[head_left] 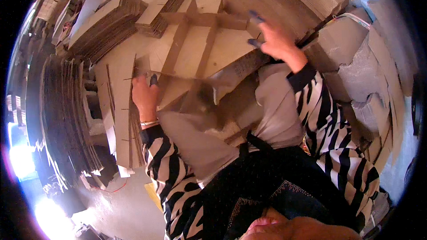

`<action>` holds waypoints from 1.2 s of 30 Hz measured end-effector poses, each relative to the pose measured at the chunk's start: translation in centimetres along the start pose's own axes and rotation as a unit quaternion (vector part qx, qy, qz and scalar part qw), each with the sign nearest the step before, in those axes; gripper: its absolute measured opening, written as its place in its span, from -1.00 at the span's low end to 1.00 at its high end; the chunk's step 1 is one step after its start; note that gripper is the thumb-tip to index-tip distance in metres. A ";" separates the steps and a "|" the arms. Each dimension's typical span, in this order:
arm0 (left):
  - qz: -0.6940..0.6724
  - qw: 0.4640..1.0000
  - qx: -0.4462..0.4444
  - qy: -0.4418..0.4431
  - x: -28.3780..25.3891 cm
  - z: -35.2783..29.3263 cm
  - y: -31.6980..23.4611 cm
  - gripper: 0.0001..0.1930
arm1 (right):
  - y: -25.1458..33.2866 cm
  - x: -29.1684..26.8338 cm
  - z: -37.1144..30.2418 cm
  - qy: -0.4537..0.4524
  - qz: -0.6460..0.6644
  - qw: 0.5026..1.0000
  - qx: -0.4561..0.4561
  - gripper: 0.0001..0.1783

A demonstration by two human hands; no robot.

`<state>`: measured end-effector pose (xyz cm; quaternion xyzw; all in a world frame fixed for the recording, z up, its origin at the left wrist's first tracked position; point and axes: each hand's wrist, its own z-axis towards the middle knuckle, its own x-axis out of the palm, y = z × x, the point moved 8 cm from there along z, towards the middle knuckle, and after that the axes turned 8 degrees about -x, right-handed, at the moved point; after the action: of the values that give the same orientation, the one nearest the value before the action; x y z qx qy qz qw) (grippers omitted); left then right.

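Observation:
Slotted cardboard strips cross each other in a partition grid [210, 40] on the surface before me. My left hand [144, 95] is closed at the grid's near left end, its fingers and thumb around the end of a blurred cardboard strip [178, 76]. Beyond the far right end of the grid, my right hand [280, 40] is raised with thumb and index finger apart, holding nothing. Dark covers sit on fingertips of both hands. The far cross strip [231, 21] ends close to the right fingers.
Stacks of cut cardboard [104, 26] stand at the far left, with another stack [167, 6] beside them. Upright slotted sheets [124, 124] lean near my left forearm, and a tall pile [66, 115] stands farther left. Wrapped bundles [360, 66] lie to the right.

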<state>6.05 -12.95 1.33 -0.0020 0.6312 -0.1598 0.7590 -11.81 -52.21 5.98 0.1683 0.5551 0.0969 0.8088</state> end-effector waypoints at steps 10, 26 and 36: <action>0.021 0.993 0.031 0.108 6.0 3.3 -3.5 -0.71 | -7.0 -2.8 -0.5 -0.118 -0.181 0.976 0.031 -0.74; 0.005 0.993 0.012 0.118 5.7 3.4 -4.0 -0.78 | -9.5 -5.3 4.4 -0.288 -0.124 0.947 0.073 -0.69; 0.020 0.991 -0.006 0.133 5.6 2.9 -3.1 -0.80 | 4.6 8.0 7.8 -0.015 0.286 0.950 -0.126 -0.72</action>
<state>8.97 -17.88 -2.79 0.0273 0.7272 -0.1390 0.6717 -1.46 -46.50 3.36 0.2186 0.4544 0.3907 0.7701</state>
